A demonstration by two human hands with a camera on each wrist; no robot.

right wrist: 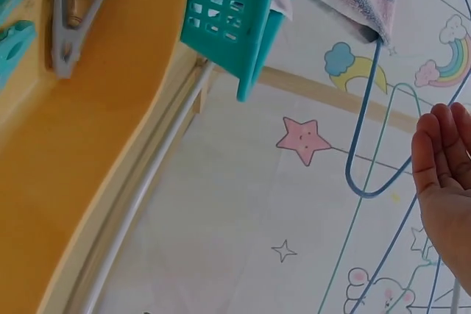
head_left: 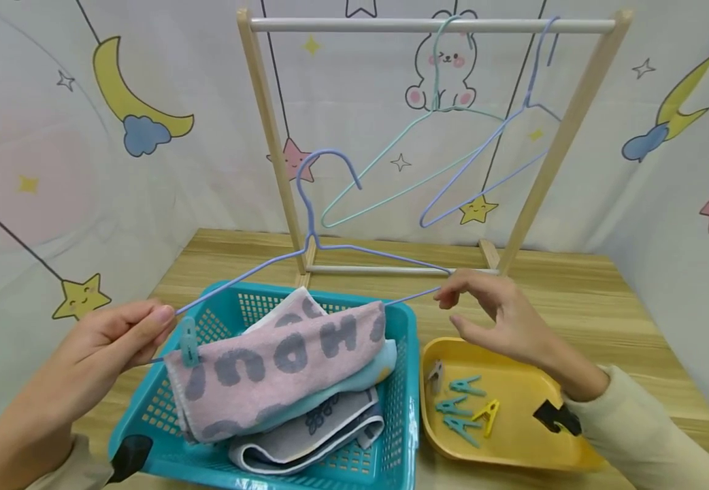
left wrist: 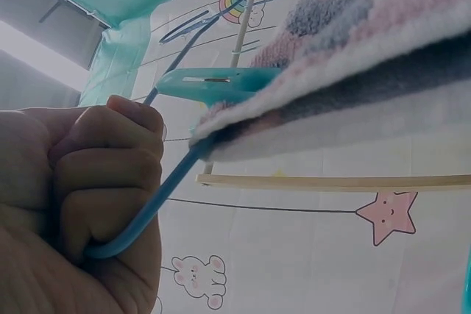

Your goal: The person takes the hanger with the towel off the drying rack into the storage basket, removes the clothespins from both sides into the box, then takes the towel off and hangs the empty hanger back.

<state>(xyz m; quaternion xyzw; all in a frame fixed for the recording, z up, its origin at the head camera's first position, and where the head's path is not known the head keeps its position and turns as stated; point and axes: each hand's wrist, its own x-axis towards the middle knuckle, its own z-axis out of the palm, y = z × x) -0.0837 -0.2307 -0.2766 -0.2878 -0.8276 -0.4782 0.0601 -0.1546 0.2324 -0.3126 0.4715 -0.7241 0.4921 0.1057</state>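
Note:
A blue hanger (head_left: 256, 267) is held up over the teal basket, its left corner gripped by my left hand (head_left: 85, 361). Over its lower bar drapes a pink towel (head_left: 287, 361) with grey letters. One teal clothespin (head_left: 189, 342) clips the towel's left end to the bar; in the left wrist view this clothespin (left wrist: 213, 84) sits just beyond my curled fingers (left wrist: 110, 170). My right hand (head_left: 507, 316) hovers by the hanger's right corner, fingers relaxed and thumb apart, with nothing in it. The right wrist view shows its fingers (right wrist: 441, 152) fairly straight beside the hanger (right wrist: 357, 156).
Other folded towels (head_left: 311, 425) lie in the teal basket (head_left: 412, 381). Right of it, a yellow tray (head_left: 520, 422) holds several clothespins (head_left: 461, 430). Behind stands a wooden rack (head_left: 262, 102) with a green hanger (head_left: 385, 153) and another blue hanger (head_left: 477, 163) on its bar.

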